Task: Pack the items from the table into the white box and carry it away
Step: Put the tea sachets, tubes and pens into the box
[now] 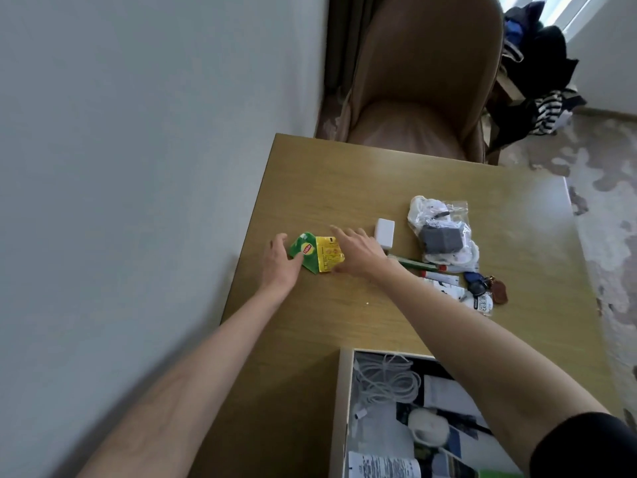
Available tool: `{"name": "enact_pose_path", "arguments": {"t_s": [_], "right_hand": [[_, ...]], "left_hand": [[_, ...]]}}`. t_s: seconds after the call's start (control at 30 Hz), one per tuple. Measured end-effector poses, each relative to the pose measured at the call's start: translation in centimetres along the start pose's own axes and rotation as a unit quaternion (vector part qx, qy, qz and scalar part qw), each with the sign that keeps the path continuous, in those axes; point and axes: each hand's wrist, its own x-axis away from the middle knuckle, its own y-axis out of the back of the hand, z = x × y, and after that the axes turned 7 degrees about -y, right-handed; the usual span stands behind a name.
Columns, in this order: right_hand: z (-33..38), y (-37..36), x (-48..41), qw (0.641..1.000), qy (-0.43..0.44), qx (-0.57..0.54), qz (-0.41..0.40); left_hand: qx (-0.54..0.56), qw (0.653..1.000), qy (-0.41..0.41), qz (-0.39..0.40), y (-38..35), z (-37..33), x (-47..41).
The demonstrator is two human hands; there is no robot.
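Observation:
On the wooden table point(344, 188) lie a green tea sachet point(305, 251) and a yellow sachet point(329, 258), overlapping. My left hand point(279, 260) rests at the green sachet's left edge with the thumb on it. My right hand point(358, 251) lies flat with spread fingers over the yellow sachet's right side. The white box point(341, 408) stands open at the table's near edge; inside are a coiled white cable point(386, 377), papers and a pale round object. To the right lie a white charger point(385, 232), a clear bag point(441, 232) with a grey block, a green pen point(417, 264) and keys point(482, 288).
A grey wall runs along the table's left side. A brown upholstered chair point(424, 81) stands behind the table's far edge. Dark clothes point(537, 70) are piled at the upper right, above a mottled floor.

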Motion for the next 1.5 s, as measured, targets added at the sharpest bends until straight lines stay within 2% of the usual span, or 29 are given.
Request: {"name": "enact_pose_path", "arguments": {"t_s": [0.13, 0.23, 0.3, 0.4, 0.47, 0.57, 0.73, 0.8, 0.87, 0.97, 1.07, 1.13, 1.3, 1.4, 1.5], "right_hand": [[-1.4, -1.7, 0.8, 0.999, -0.017, -0.003, -0.029], [-2.3, -2.1, 1.4, 1.0, -0.01, -0.005, -0.028], [-2.2, -1.9, 1.3, 1.0, 0.008, -0.009, -0.015], [-1.0, -1.8, 0.8, 0.999, 0.006, -0.033, 0.001], [0.1, -2.1, 0.4, 0.999, -0.009, -0.052, 0.006], [1.0, -2.7, 0.1, 0.996, -0.054, -0.066, 0.005], [0.7, -3.5, 0.1, 0.988, -0.126, -0.084, 0.02], [0.4, -3.7, 0.2, 0.98, -0.14, -0.134, 0.034], [-0.1, -3.2, 0.7, 0.951, -0.162, -0.257, 0.056], [-0.9, -1.3, 2.8, 0.857, -0.159, -0.486, 0.069], [-1.6, 1.2, 6.7, 0.754, -0.116, -0.641, 0.081], [-2.3, 3.1, 10.0, 0.715, -0.086, -0.689, 0.082], [-6.2, 6.5, 19.6, 0.723, 0.039, -0.687, 0.062], [-8.9, 7.3, 24.6, 0.756, 0.091, -0.647, 0.025], [-11.5, 7.1, 28.2, 0.79, 0.088, -0.605, -0.033]], "left_hand": [[-0.061, 0.997, -0.036, 0.037, -1.0, 0.3, -0.9], [-0.103, 0.992, -0.068, 0.026, -1.8, 0.3, -1.2], [-0.092, 0.994, -0.064, 0.01, -1.9, 0.1, -1.4], [-0.001, 1.0, -0.028, -0.005, -1.3, 0.1, -1.1], [0.079, 0.996, 0.025, -0.025, -0.4, 0.4, 0.0], [0.158, 0.982, 0.095, -0.039, 1.0, 1.3, 2.8], [0.245, 0.96, 0.136, -0.018, 2.5, 2.3, 7.8], [0.282, 0.946, 0.159, -0.035, 2.9, 2.3, 9.4], [0.336, 0.923, 0.18, -0.058, 3.5, 2.0, 10.9], [0.413, 0.887, 0.191, -0.083, 4.6, 0.7, 12.8], [0.431, 0.88, 0.173, -0.102, 5.2, -1.7, 14.5], [0.432, 0.885, 0.143, -0.099, 5.2, -3.7, 15.4], [0.381, 0.923, 0.028, -0.049, 4.4, -9.7, 18.0], [0.344, 0.938, -0.04, -0.027, 3.7, -13.3, 19.9], [0.33, 0.939, -0.091, 0.028, 2.3, -16.4, 22.6]]}}
